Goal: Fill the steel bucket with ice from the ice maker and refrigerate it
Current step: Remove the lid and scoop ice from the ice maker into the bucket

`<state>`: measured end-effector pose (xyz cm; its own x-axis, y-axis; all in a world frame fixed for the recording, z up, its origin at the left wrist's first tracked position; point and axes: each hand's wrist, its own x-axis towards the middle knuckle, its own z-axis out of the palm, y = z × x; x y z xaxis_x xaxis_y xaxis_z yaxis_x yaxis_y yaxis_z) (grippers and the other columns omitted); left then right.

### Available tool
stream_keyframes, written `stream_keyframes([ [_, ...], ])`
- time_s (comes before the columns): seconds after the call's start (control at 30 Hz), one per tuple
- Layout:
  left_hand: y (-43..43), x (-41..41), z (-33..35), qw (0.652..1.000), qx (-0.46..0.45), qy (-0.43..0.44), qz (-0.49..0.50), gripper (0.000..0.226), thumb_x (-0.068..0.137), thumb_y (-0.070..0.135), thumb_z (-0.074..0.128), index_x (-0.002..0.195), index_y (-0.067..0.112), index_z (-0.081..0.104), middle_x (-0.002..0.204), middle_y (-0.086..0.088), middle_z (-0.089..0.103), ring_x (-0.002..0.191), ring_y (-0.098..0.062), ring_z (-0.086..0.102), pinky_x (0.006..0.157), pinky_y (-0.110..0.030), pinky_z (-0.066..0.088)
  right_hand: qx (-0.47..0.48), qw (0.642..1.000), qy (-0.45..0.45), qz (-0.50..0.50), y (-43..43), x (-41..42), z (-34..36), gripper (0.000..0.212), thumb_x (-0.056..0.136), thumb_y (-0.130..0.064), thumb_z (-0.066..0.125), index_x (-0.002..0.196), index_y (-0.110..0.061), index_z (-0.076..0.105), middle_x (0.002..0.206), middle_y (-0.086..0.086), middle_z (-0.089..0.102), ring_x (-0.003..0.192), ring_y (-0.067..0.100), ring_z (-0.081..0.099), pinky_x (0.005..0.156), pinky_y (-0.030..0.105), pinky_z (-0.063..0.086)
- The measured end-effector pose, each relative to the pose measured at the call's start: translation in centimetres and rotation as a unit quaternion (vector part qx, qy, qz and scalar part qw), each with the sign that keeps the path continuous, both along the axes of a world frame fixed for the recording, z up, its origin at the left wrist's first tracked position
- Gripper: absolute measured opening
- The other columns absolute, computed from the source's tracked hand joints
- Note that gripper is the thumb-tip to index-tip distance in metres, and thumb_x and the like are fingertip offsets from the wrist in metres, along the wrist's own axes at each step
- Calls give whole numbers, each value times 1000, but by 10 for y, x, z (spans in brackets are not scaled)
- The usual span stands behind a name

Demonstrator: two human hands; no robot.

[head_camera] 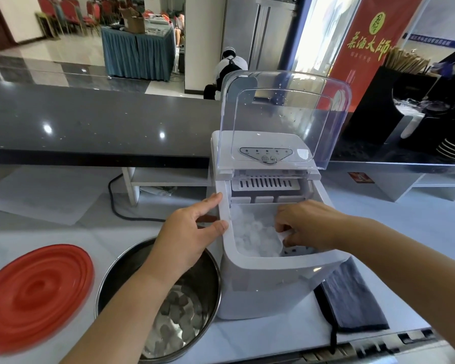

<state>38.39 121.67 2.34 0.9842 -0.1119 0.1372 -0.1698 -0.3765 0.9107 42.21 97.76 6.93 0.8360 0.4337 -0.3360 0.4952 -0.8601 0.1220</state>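
A white ice maker (273, 282) stands on the counter with its clear lid (284, 119) swung up. Its bin holds a heap of ice (252, 232). My left hand (189, 232) holds the machine's left rim, thumb on the rim's inside edge. Inside the bin, my right hand (305, 224) grips a clear ice scoop (283, 239) pushed into the ice. The steel bucket (208, 274) sits just left of the machine, under my left forearm, with ice cubes (174, 321) covering its bottom.
A red round lid (34, 295) lies at the left of the bucket. A dark folded cloth (352, 298) lies right of the machine. A black power cord (116, 203) runs behind. A steel refrigerator (258, 30) stands in the background; a person crouches by it.
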Motion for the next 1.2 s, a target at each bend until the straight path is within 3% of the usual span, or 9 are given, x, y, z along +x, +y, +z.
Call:
stream_keyframes([
  [0.2, 0, -1, -1, 1000, 1, -5, -7, 56, 83, 27, 68, 135, 33, 47, 126, 28, 44, 86, 39, 38, 72, 12, 28, -36, 999, -17, -23, -9, 6, 12, 17, 81, -31, 66, 92, -21, 61, 97, -7, 60, 85, 19, 54, 73, 31, 47],
  [0.47, 0, 2, -5, 1000, -24, 11, 1, 55, 81, 27, 71, 131, 39, 50, 112, 34, 54, 93, 26, 52, 74, 6, 38, -20, 997, -57, -39, -17, 4, 34, 20, 83, -35, 68, 99, -24, 63, 99, -10, 60, 87, 14, 56, 81, 30, 50],
  [0.67, 1, 1, -4, 1000, -25, 11, 3, 55, 82, 25, 70, 130, 39, 50, 102, 40, 51, 88, 29, 50, 69, 8, 35, -2, 998, -38, -57, -17, 2, 26, 20, 84, -36, 66, 95, -21, 60, 96, -7, 57, 85, 16, 53, 76, 28, 46],
  [0.93, 0, 0, -3, 1000, -7, -2, 3, 55, 82, 28, 69, 132, 39, 49, 122, 30, 48, 90, 27, 48, 74, 9, 33, 1, 998, -11, -61, -8, -3, 5, 21, 85, -30, 63, 82, -13, 53, 93, 3, 57, 81, 25, 52, 71, 33, 45],
  [1.07, 0, -1, -1, 1000, -9, 0, -1, 54, 83, 28, 69, 132, 40, 48, 114, 37, 47, 87, 30, 46, 72, 11, 31, 4, 997, -21, -77, -12, -6, 13, 23, 85, -32, 63, 82, -13, 52, 93, 3, 57, 75, 19, 46, 70, 32, 45],
  [1.2, 0, -1, -1, 1000, -8, 3, 1, 54, 83, 29, 68, 132, 40, 48, 120, 31, 48, 101, 16, 49, 74, 10, 30, 32, 995, -38, -88, -18, -11, 22, 21, 85, -30, 65, 87, -12, 55, 92, -1, 56, 77, 18, 47, 70, 29, 44],
])
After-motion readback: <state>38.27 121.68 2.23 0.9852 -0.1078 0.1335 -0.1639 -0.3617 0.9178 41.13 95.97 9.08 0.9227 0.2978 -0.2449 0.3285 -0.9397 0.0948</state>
